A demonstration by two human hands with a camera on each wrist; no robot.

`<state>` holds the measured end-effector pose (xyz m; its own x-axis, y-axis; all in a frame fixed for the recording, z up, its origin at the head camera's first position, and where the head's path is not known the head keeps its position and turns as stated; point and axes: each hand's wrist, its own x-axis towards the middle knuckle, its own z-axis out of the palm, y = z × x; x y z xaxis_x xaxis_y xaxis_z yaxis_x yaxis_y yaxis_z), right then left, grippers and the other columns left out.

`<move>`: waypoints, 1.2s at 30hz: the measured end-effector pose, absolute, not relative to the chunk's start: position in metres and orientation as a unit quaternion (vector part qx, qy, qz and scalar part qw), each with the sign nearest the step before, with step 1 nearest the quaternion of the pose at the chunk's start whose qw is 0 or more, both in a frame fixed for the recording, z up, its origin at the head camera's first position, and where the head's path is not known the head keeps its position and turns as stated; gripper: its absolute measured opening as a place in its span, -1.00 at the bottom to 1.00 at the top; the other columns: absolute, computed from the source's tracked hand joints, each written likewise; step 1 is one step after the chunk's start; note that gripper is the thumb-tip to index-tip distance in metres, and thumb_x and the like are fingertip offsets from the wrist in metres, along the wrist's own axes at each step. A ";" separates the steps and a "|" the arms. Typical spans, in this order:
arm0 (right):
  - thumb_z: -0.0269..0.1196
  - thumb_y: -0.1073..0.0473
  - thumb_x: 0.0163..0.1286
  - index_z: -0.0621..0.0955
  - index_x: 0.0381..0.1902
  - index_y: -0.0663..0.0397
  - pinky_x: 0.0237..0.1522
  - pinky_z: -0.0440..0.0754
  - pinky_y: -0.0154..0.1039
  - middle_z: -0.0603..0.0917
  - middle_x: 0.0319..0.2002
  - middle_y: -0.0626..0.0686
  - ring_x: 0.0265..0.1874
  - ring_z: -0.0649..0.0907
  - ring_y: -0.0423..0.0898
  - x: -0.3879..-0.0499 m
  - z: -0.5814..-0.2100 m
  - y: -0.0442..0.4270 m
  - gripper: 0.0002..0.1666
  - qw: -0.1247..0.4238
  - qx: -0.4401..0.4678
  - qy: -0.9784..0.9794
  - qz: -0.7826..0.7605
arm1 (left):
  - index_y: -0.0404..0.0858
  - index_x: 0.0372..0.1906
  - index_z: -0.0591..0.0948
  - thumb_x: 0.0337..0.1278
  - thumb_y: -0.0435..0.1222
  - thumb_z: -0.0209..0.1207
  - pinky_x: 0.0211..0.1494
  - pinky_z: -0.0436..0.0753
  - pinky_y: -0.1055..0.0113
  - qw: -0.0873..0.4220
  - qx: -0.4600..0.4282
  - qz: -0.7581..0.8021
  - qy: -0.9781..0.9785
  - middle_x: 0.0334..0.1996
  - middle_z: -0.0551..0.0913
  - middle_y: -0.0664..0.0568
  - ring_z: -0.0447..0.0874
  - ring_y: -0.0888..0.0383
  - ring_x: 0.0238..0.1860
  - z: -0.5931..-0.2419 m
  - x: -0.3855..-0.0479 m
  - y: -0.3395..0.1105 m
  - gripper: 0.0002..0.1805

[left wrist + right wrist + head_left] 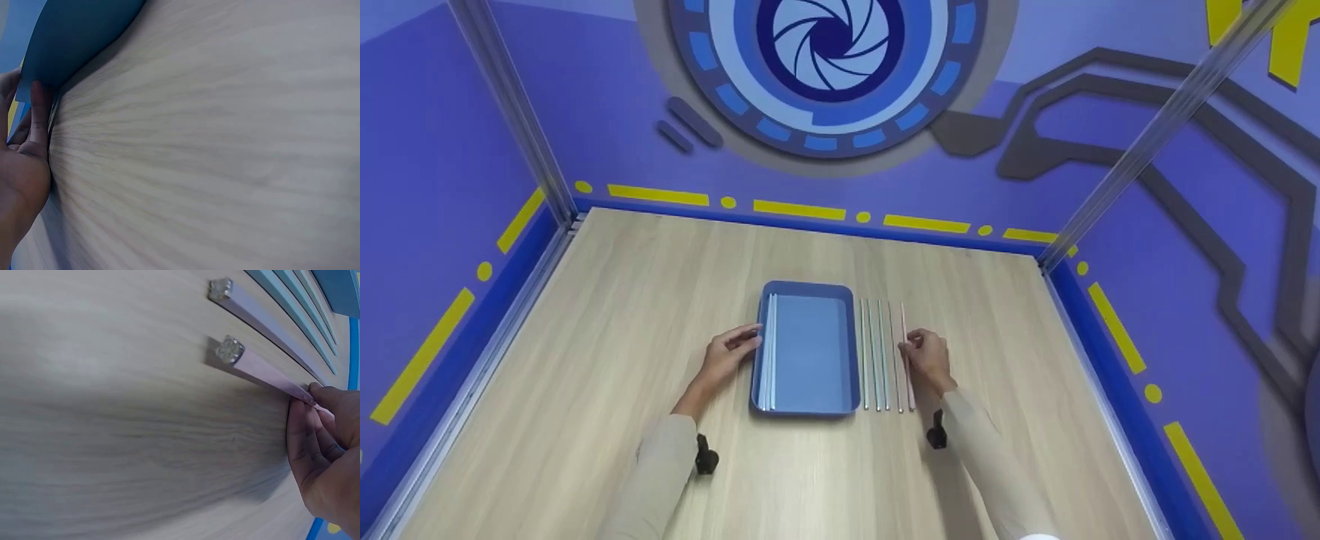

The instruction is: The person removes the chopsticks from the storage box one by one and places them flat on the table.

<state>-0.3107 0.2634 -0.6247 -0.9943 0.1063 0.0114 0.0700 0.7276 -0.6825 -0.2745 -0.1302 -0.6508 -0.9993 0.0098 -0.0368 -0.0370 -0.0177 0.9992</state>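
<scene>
A blue rectangular tray (814,413) stands on the wooden table, with white sticks (771,352) lying along its left inside wall. My left hand (725,358) is at the tray's left rim; in the left wrist view the left hand (25,163) has its fingers and thumb around the tray's edge (79,45). Right of the tray lies a row of several thin sticks (880,360). At the row's right end my right hand (931,360) pinches a pink stick (904,322). The right wrist view shows the right hand (332,450) pinching that pink stick (270,375) beside a lilac stick (264,320).
The wooden table (622,315) is bordered by purple and blue panels (885,180) with yellow marks at the back and both sides. Metal profiles (510,112) stand at the back corners. A black device (706,455) is at the left wrist, another (937,431) at the right.
</scene>
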 end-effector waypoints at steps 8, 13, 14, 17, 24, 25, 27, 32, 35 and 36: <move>0.32 0.23 0.41 0.68 -0.04 0.35 -0.40 0.56 -0.32 0.74 -0.28 0.20 -0.40 0.65 -0.07 -0.308 -0.627 0.263 -0.72 0.028 -0.068 -0.926 0.370 | -0.39 0.24 0.62 0.39 -0.38 0.23 0.07 0.61 0.60 0.007 -0.010 0.711 0.703 0.18 0.64 -0.30 0.63 0.36 -0.01 -0.652 -0.274 -0.129 -0.61; 0.30 0.26 0.41 0.69 -0.12 0.39 -0.45 0.54 -0.38 0.76 -0.31 0.24 -0.43 0.66 -0.10 -0.310 -0.624 0.266 -0.77 0.043 -0.062 -0.921 0.383 | -0.36 0.23 0.63 0.38 -0.39 0.23 0.05 0.62 0.60 0.010 -0.016 0.715 0.699 0.17 0.65 -0.27 0.62 0.35 -0.02 -0.654 -0.274 -0.129 -0.63; 0.30 0.27 0.40 0.69 -0.14 0.40 -0.46 0.53 -0.40 0.76 -0.32 0.24 -0.45 0.65 -0.12 -0.310 -0.623 0.266 -0.77 0.047 -0.058 -0.920 0.384 | -0.37 0.23 0.63 0.38 -0.39 0.23 0.05 0.62 0.59 0.011 -0.016 0.716 0.697 0.16 0.65 -0.28 0.62 0.35 -0.03 -0.654 -0.275 -0.129 -0.63; 0.30 0.29 0.39 0.70 -0.14 0.41 -0.52 0.46 -0.45 0.76 -0.35 0.25 -0.50 0.60 -0.16 -0.313 -0.614 0.265 -0.78 0.052 -0.049 -0.918 0.391 | -0.39 0.23 0.63 0.37 -0.40 0.24 0.03 0.65 0.57 0.010 -0.018 0.725 0.688 0.14 0.64 -0.29 0.63 0.35 -0.05 -0.654 -0.275 -0.129 -0.62; 0.30 0.31 0.41 0.71 -0.10 0.41 -0.55 0.47 -0.52 0.76 -0.35 0.32 -0.43 0.75 0.21 -0.326 -0.587 0.247 -0.78 0.058 0.003 -0.903 0.426 | -0.39 0.23 0.63 0.36 -0.39 0.25 0.01 0.65 0.58 0.007 -0.011 0.719 0.695 0.15 0.65 -0.30 0.64 0.37 -0.06 -0.653 -0.276 -0.129 -0.62; 0.29 0.32 0.41 0.71 -0.10 0.41 -0.56 0.49 -0.51 0.77 -0.36 0.33 -0.41 0.76 0.27 -0.328 -0.585 0.242 -0.79 0.059 0.015 -0.902 0.427 | -0.38 0.23 0.63 0.36 -0.39 0.25 0.01 0.65 0.58 0.008 -0.011 0.718 0.696 0.16 0.65 -0.30 0.64 0.36 -0.06 -0.653 -0.276 -0.130 -0.62; 0.29 0.33 0.41 0.71 -0.10 0.41 -0.55 0.53 -0.50 0.77 -0.36 0.34 -0.39 0.77 0.31 -0.333 -0.580 0.232 -0.79 0.059 0.038 -0.900 0.430 | -0.37 0.23 0.64 0.36 -0.39 0.25 0.00 0.64 0.58 0.009 -0.013 0.716 0.698 0.17 0.65 -0.29 0.64 0.35 -0.06 -0.653 -0.276 -0.130 -0.62; 0.28 0.35 0.42 0.71 -0.12 0.40 -0.52 0.54 -0.47 0.75 -0.38 0.31 -0.47 0.74 0.15 -0.342 -0.572 0.201 -0.82 0.040 0.074 -0.890 0.448 | -0.33 0.22 0.65 0.36 -0.37 0.26 0.02 0.65 0.57 0.018 -0.026 0.718 0.695 0.19 0.66 -0.26 0.64 0.34 -0.04 -0.654 -0.275 -0.130 -0.63; 0.23 0.38 0.42 0.69 -0.12 0.44 -0.48 0.51 -0.48 0.73 -0.34 0.34 -0.48 0.67 0.00 -0.346 -0.572 0.179 -0.82 0.018 0.095 -0.878 0.468 | -0.32 0.22 0.65 0.36 -0.35 0.27 0.05 0.63 0.58 0.016 -0.028 0.714 0.700 0.21 0.66 -0.23 0.64 0.33 -0.02 -0.653 -0.276 -0.130 -0.62; 0.22 0.39 0.43 0.68 -0.11 0.45 -0.47 0.51 -0.48 0.73 -0.33 0.34 -0.48 0.65 -0.04 -0.347 -0.573 0.170 -0.81 0.007 0.103 -0.875 0.474 | -0.31 0.22 0.66 0.35 -0.34 0.27 0.05 0.63 0.58 0.014 -0.028 0.712 0.701 0.21 0.66 -0.22 0.64 0.32 -0.02 -0.652 -0.276 -0.130 -0.62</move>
<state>-0.3473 0.1704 -0.5734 -0.9787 -0.1734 0.1103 -0.1871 0.5298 -0.8272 -0.2757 -0.1295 -0.6524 -0.9980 -0.0193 -0.0599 -0.0596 -0.0161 0.9981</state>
